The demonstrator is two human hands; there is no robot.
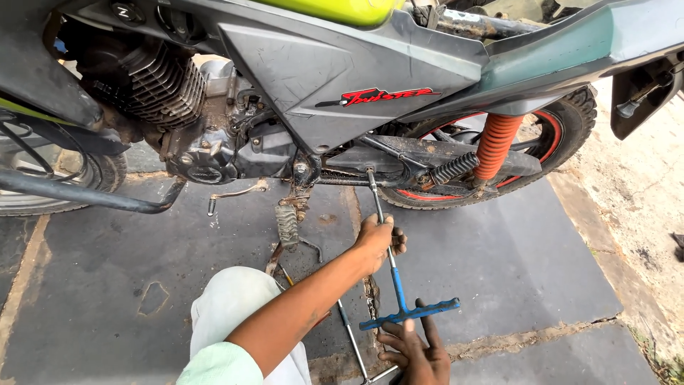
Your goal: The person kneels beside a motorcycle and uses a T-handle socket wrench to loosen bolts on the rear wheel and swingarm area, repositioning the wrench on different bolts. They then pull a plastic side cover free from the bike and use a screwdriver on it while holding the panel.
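Left hand [376, 241] clenches the T-handle wrench [396, 285] mid-shaft; right hand [417, 349] wraps its blue crossbar. The tip sits at the motorcycle's chain cover [399, 153], just ahead of the orange shock [496, 142]. Best keep the shaft square while turning.

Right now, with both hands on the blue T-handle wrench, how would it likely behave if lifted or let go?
The wrench looks like a stiff, straight metal rod, so it probably won't flex. Its crossbar should stop it rolling. The left hand steadies the shaft and the right hand the handle; released, it would likely tip off the motorcycle.
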